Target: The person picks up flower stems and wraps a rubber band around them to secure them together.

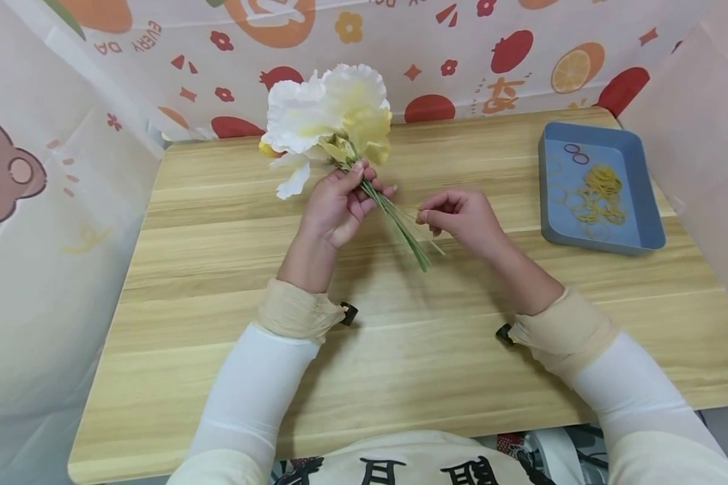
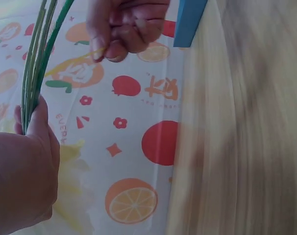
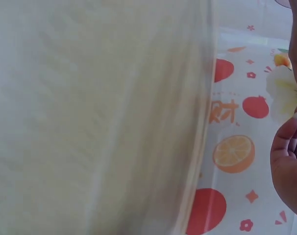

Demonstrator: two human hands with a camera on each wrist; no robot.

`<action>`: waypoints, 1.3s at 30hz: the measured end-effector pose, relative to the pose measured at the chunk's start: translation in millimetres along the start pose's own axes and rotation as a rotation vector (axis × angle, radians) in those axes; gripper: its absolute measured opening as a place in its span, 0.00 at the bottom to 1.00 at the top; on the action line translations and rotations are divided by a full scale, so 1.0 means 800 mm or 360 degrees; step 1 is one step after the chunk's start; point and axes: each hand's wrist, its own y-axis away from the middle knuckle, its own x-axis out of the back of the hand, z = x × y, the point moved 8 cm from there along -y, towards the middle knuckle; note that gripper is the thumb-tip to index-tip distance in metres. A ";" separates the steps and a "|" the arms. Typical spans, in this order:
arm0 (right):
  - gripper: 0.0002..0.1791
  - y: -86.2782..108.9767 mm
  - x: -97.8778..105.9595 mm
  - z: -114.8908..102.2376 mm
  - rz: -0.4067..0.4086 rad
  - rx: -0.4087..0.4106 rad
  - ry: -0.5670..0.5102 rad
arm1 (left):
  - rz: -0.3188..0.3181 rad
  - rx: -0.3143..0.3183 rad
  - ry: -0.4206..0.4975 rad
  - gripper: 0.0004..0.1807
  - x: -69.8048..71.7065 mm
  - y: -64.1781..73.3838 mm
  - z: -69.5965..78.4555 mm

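Observation:
My left hand grips a bunch of artificial flowers by its green stems, just beneath the white and pale-yellow blossoms. The stems slant down to the right, their lower ends free above the wooden table. To the right of them, my right hand pinches a yellow rubber band between thumb and forefinger. In the left wrist view the band is stretched from those fingertips across to the stems. The left fingers hide part of the stem bundle.
A blue-grey tray at the right holds a pile of yellow rubber bands and two dark red bands. A fruit-printed cloth hangs behind the table. Pale cloth also hangs at the left side.

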 end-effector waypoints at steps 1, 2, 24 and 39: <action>0.07 0.001 0.000 0.001 0.0017 0.0005 0.0007 | 0.0005 0.0003 0.0030 0.12 -0.001 0.000 0.000; 0.07 0.002 -0.001 0.003 0.0033 0.0008 -0.0001 | 0.0005 0.0009 0.0061 0.12 -0.002 0.000 -0.001; 0.04 0.085 -0.090 -0.044 0.0218 0.0219 -0.0186 | 0.0150 -0.0547 -0.0611 0.08 -0.008 -0.006 0.016; 0.06 0.024 0.097 -0.095 0.0716 0.0565 0.0450 | -0.0237 -0.0102 -0.0341 0.11 -0.046 0.011 0.019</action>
